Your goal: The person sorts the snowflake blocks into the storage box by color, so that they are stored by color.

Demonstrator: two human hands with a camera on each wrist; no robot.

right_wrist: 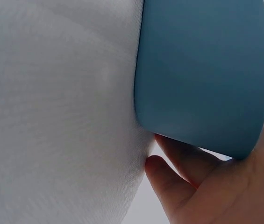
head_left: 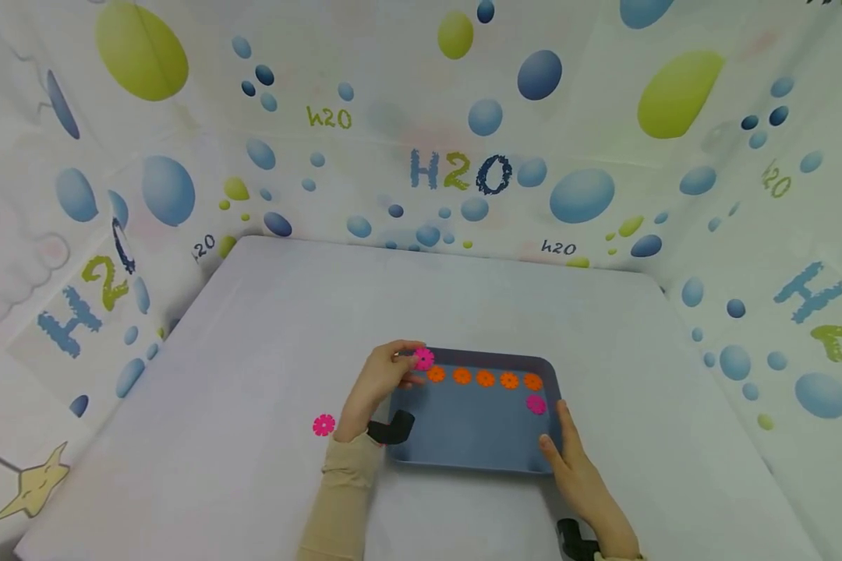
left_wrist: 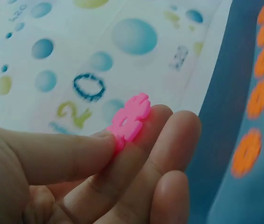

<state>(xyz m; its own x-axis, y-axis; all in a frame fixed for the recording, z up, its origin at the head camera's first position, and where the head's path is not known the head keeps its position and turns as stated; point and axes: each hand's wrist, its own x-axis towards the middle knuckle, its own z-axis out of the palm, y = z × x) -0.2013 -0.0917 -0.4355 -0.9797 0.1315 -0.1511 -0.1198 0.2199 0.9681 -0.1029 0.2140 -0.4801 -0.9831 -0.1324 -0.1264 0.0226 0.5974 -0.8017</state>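
Note:
My left hand [head_left: 386, 372] pinches a pink flower-shaped piece [left_wrist: 131, 122] between thumb and forefinger, above the far left corner of the blue-grey tray [head_left: 463, 436]. In the left wrist view the piece is tilted and shows a small central hole. Along the tray's far side lies a row of several orange flower pieces [head_left: 486, 379]. Another pink flower piece [head_left: 536, 404] sits below the row's right end. My right hand [head_left: 584, 477] holds the tray's right side, its thumb at the rim and its fingers along the outside.
On the white table [head_left: 203, 436], left of the tray, lies one more pink flower piece [head_left: 323, 425] near the left wrist. A patterned curtain [head_left: 379, 171] with bubbles and lettering hangs behind the table and at both sides.

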